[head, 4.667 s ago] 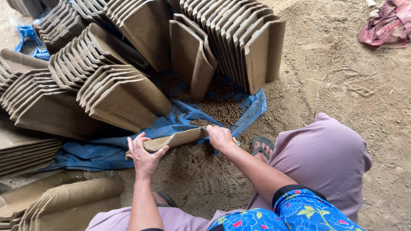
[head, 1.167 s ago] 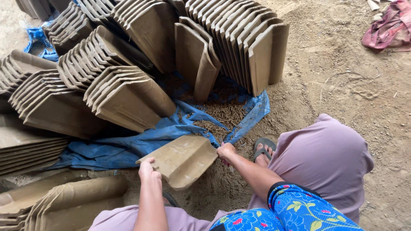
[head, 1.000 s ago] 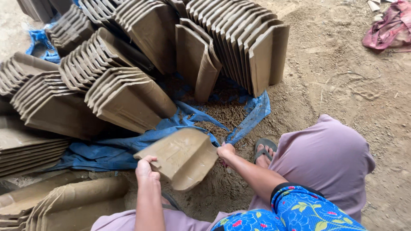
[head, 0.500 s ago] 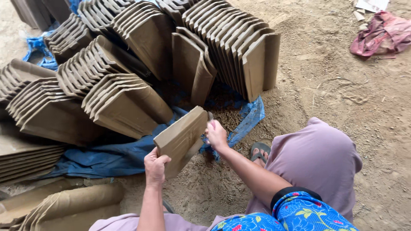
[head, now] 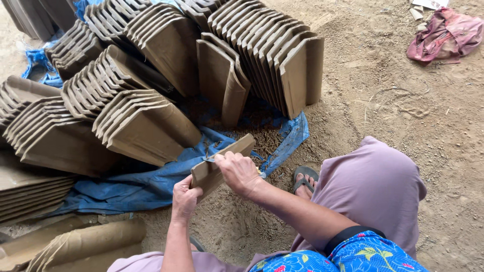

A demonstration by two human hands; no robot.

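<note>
My left hand (head: 184, 197) grips the near lower end of a brown unfired clay roof tile (head: 222, 162), held on edge and tilted up to the right. My right hand (head: 238, 172) is closed on a small thin tool (head: 208, 158) whose tip lies against the tile's upper edge. Clay shavings (head: 267, 133) lie on the blue tarp (head: 136, 185) just beyond the tile.
Rows of stacked clay tiles (head: 146, 128) stand and lean across the left and back, the nearest upright pair (head: 222, 80) behind the tarp. My knee in mauve cloth (head: 378, 186) and a sandalled foot (head: 304, 179) are right. A red rag (head: 443, 38) lies far right on sandy ground.
The tile was held flat and broad side up, then turned onto its edge. My right hand moved from its far corner onto the upper edge with the tool.
</note>
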